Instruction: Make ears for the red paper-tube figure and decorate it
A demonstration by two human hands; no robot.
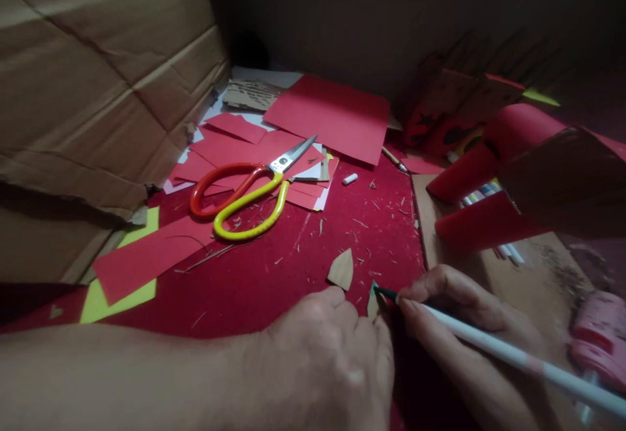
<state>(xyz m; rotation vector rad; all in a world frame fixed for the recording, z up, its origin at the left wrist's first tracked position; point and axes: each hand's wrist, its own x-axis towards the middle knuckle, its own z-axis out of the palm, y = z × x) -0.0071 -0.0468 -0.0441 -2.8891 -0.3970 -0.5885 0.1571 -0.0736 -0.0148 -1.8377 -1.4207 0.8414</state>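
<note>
My right hand (464, 333) grips a white marker (489, 343) near its dark green tip. That tip touches the top of a small tan cardboard leaf shape (373, 306), where a bit of green shows. Pressed over the lower end of this piece are the bent fingers of my left hand (337, 346), so its base is hidden. A second tan leaf-shaped piece (342, 269) lies bare on the red surface, just beyond my left knuckles. Scissors (276, 177) with one red and one yellow handle rest farther off, on red paper pieces.
Brown cardboard (98, 92) stands at the left. Red paper (332, 115) is stacked at the back, and a white cap (350, 178) lies nearer. A red paper construction (523, 124) and markers are at the right, above a pink object (599, 336). Small scraps dot the red surface (288, 281).
</note>
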